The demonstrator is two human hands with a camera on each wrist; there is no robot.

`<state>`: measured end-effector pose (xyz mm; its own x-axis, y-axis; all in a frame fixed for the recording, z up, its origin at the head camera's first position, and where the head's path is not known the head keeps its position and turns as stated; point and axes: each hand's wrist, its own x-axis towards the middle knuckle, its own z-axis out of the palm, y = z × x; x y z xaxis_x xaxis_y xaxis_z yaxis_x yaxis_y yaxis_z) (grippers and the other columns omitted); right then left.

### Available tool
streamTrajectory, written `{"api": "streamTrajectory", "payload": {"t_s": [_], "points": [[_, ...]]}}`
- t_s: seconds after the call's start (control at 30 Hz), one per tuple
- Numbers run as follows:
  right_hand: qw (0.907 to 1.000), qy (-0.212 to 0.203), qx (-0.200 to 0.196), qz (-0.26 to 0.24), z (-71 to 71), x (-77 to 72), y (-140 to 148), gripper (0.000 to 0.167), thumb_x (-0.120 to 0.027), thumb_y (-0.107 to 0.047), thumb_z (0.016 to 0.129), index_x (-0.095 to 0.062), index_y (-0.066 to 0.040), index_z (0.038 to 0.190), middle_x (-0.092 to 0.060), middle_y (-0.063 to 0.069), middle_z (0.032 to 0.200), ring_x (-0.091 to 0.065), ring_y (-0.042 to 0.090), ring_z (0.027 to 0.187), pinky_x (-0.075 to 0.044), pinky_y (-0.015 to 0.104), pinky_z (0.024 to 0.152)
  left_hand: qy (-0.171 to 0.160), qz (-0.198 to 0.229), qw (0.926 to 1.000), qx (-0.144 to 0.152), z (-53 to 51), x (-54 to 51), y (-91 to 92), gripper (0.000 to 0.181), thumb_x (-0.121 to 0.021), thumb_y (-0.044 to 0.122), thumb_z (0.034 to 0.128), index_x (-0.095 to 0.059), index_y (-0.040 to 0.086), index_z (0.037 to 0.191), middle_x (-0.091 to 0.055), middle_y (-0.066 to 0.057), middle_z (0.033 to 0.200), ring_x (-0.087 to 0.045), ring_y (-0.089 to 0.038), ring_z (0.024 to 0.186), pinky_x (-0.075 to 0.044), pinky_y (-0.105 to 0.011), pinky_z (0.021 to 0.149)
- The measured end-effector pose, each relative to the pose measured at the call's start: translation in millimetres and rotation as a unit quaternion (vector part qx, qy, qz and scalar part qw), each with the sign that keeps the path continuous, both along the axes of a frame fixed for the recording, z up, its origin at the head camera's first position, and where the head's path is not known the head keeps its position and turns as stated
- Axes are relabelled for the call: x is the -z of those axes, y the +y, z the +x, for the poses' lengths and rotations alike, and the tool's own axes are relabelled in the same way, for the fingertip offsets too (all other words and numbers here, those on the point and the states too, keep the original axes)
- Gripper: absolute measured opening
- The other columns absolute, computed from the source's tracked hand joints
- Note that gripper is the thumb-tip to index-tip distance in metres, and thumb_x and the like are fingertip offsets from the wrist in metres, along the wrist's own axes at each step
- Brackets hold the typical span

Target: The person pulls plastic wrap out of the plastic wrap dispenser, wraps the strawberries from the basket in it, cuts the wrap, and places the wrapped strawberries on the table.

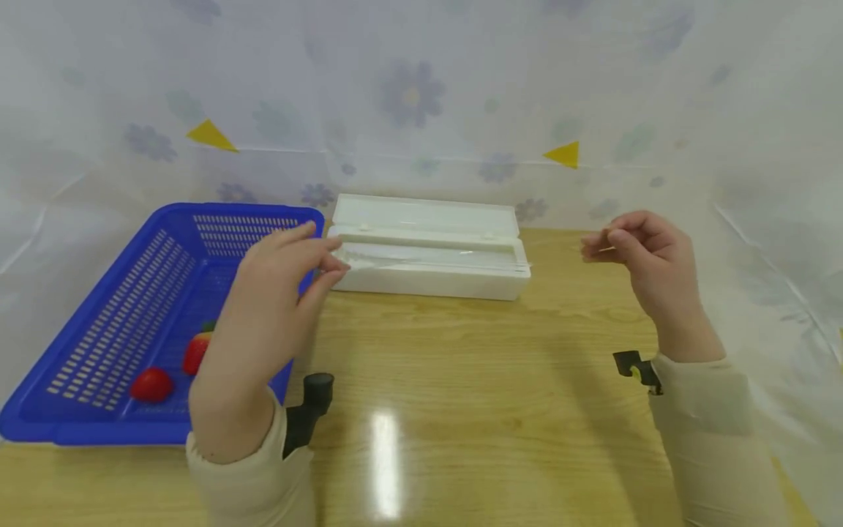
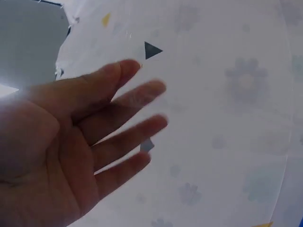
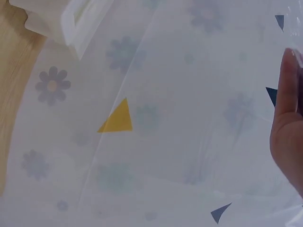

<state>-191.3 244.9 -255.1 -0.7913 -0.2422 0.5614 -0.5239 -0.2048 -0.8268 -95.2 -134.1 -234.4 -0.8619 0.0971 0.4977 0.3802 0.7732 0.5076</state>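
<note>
On the table stands a long white cling film box (image 1: 428, 284) with its lid raised. A clear, hard-to-see sheet of cling film (image 1: 402, 261) stretches from my left fingertips along the box's front. My left hand (image 1: 273, 300) pinches the film between thumb and forefinger, at the box's left end; in the left wrist view the other fingers of that hand (image 2: 71, 137) are spread. To the right of the box, in the air, my right hand (image 1: 652, 260) pinches thumb against fingers, with a faint clear edge at the tips. Glints of film show beside the right hand (image 3: 289, 123) in the right wrist view.
A blue plastic basket (image 1: 99, 293) stands at the left, partly behind my left arm. Inside lie a red round fruit or vegetable (image 1: 152, 385) and another red piece (image 1: 196, 353). A flower-patterned white curtain (image 1: 421, 95) hangs behind the wooden table (image 1: 461, 380).
</note>
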Motion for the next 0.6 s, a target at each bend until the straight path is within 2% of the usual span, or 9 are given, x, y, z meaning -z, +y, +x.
{"api": "streamTrajectory", "payload": {"t_s": [0.1,0.17,0.27,0.37,0.47,0.6], "points": [[0.9951,0.01,-0.09,0.038,2.0,2.8,12,0.02,-0.038,0.018,0.09,-0.057,0.011,0.091,-0.071,0.015,0.087,-0.07,0.022,0.08,-0.056,0.029,0.075,-0.021,-0.015,0.9979,0.059,5.0,3.6,-9.1,0.009,-0.058,0.008,0.0906,-0.067,0.008,0.094,-0.069,-0.008,0.104,-0.06,-0.026,0.106,-0.046,-0.043,0.092],[0.9849,0.015,-0.153,0.08,3.8,5.6,20,0.024,-0.035,0.021,0.089,-0.057,0.012,0.094,-0.071,0.014,0.091,-0.069,0.022,0.084,-0.055,0.029,0.078,-0.026,-0.026,0.9959,0.083,8.9,8.3,-13.0,0.009,-0.057,0.009,0.0918,-0.065,0.01,0.095,-0.068,-0.005,0.103,-0.062,-0.023,0.101,-0.049,-0.042,0.085],[0.9617,0.019,-0.225,0.155,8.0,11.2,32,0.029,-0.035,0.023,0.088,-0.058,0.008,0.099,-0.069,0.009,0.097,-0.068,0.018,0.091,-0.054,0.026,0.081,0.0,-0.046,0.9907,0.128,13.4,18.8,-17.0,0.008,-0.058,0.006,0.0898,-0.064,0.011,0.094,-0.068,-0.004,0.105,-0.062,-0.02,0.1,-0.05,-0.038,0.083],[0.9325,0.017,-0.291,0.213,12.4,18.6,38,0.036,-0.036,0.026,0.085,-0.059,0.005,0.103,-0.067,0.007,0.104,-0.065,0.016,0.096,-0.052,0.025,0.084,0.032,-0.07,0.9824,0.17,17.7,30.2,-20.1,0.009,-0.061,0.004,0.0874,-0.063,0.012,0.092,-0.069,-0.002,0.104,-0.06,-0.014,0.092,-0.05,-0.031,0.074],[0.9044,0.0,-0.339,0.259,17.7,26.4,40,0.043,-0.036,0.029,0.082,-0.059,0.002,0.106,-0.066,0.005,0.108,-0.064,0.016,0.1,-0.052,0.025,0.087,0.03,-0.1,0.9776,0.183,24.6,40.3,-21.8,0.009,-0.061,0.007,0.0875,-0.063,0.014,0.093,-0.068,0.004,0.097,-0.057,-0.009,0.084,-0.049,-0.027,0.07],[0.8763,-0.032,-0.358,0.321,26.5,36.1,35,0.042,-0.04,0.026,0.083,-0.06,-0.004,0.104,-0.065,0.001,0.105,-0.063,0.014,0.1,-0.052,0.025,0.085,-0.02,-0.141,0.975,0.171,35.6,55.2,-22.4,0.005,-0.062,0.016,0.088,-0.063,0.02,0.089,-0.06,0.014,0.083,-0.052,-0.003,0.076,-0.048,-0.024,0.068]]}}
